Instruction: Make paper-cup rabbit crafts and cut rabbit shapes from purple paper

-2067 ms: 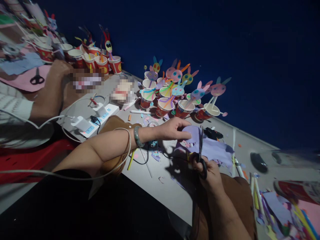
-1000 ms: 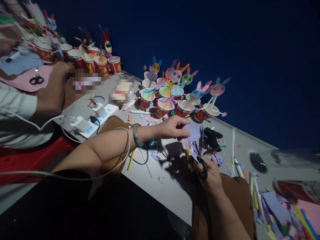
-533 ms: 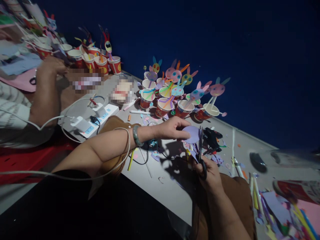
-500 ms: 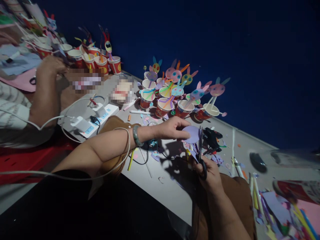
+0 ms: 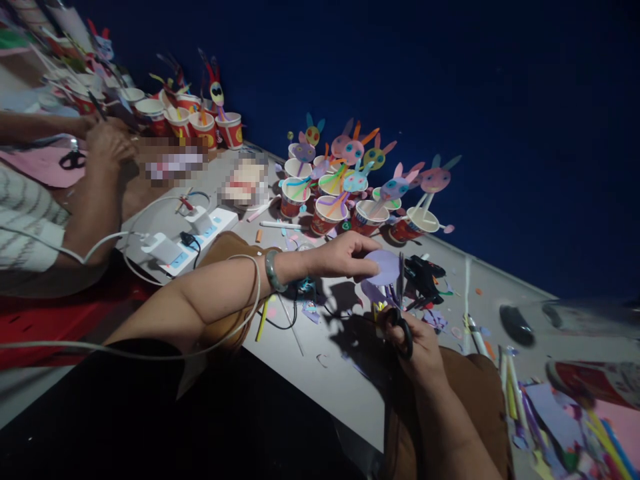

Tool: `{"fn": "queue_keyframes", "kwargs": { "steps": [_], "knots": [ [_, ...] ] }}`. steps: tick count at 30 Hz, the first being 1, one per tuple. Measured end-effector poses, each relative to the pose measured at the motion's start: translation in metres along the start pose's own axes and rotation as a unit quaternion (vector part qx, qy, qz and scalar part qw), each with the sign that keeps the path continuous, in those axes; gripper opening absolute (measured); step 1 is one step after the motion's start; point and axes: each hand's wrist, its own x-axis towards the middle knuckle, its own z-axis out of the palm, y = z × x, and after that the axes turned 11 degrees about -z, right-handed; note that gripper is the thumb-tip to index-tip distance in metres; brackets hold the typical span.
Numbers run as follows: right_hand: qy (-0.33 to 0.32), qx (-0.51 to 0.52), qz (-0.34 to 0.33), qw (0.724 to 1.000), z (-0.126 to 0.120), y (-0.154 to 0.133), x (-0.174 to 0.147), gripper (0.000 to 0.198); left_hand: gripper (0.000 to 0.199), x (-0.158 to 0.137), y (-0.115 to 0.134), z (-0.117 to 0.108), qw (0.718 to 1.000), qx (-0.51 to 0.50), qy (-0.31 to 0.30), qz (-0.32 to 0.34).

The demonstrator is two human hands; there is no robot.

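Observation:
My left hand [image 5: 350, 255] pinches a rounded piece of purple paper [image 5: 384, 267] between thumb and fingers above the table. In my right hand [image 5: 417, 343] is a pair of black-handled scissors [image 5: 402, 327], fingers in the loops and blades pointing up. The blades stand at the paper's right edge, and a strip of purple paper hangs below the round part. Just behind the blades lies a black glue gun [image 5: 424, 279]. Purple paper scraps [image 5: 435, 320] are scattered under and beside my hands.
Several paper cups [image 5: 330, 213] holding paper rabbit figures line the back edge. A power strip [image 5: 200, 240] with plugs sits left; a white cable [image 5: 220, 337] crosses my left arm. Another person's hands [image 5: 111, 140] work at far left. Coloured paper and sticks [image 5: 565, 420] lie right.
The strip of purple paper below the round piece has shifted left, and the paper has turned slightly at the blades. At far left, the other person's second arm has come into view.

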Motion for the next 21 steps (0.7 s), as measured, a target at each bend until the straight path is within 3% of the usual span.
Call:
{"fn": "queue_keyframes", "kwargs": {
  "steps": [21],
  "knots": [
    [0.0,0.003,-0.003,1.0,-0.0017,0.0034,0.0,0.043,0.015,0.0005,-0.0013,-0.0026,1.0,0.019,-0.016,0.001]
  ]
}}
